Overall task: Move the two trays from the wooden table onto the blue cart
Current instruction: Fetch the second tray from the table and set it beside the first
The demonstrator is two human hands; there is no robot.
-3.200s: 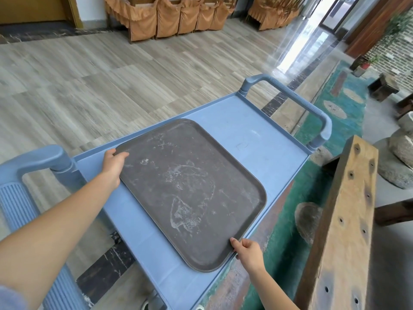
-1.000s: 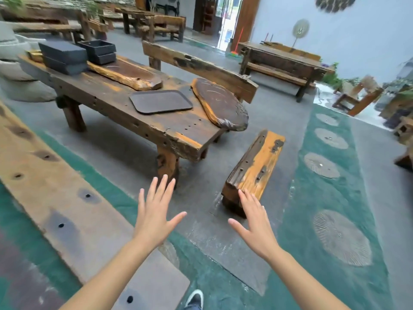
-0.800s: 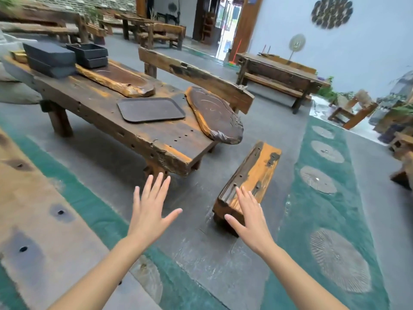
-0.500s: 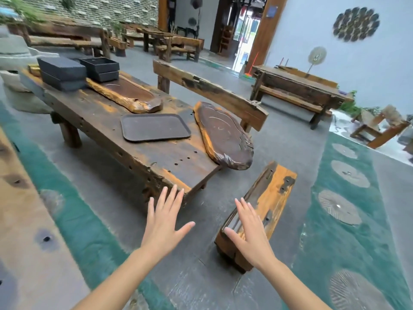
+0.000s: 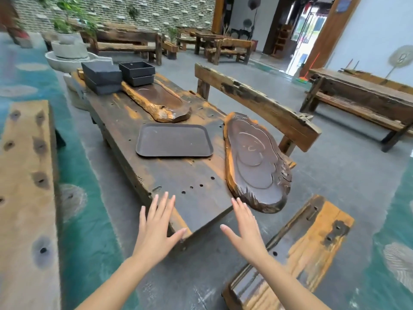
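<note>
One tray had already been set down on the blue cart a few seconds earlier, and the person had since turned away from it and walked up to the wooden desk [image 5: 192, 175], which over the last second had come from well ahead to right under the outstretched arms. The blue cart was no longer in view. The remaining tray [image 5: 174, 140], dark and flat, lay on the desk's middle, between a long carved wooden slab [image 5: 156, 101] on its far side and an oval carved wooden board [image 5: 254, 162] to its right, which overhung the desk's near corner. Black bins [image 5: 118, 76] were stacked at the desk's far end.

The left hand [image 5: 156, 229] and right hand [image 5: 244, 231] hovered over the desk's near end, both spread wide and empty, palms down, short of the tray and not touching it. So half the task looked done; the likely next step was reaching further along the desk to take the tray by its two edges.
</note>
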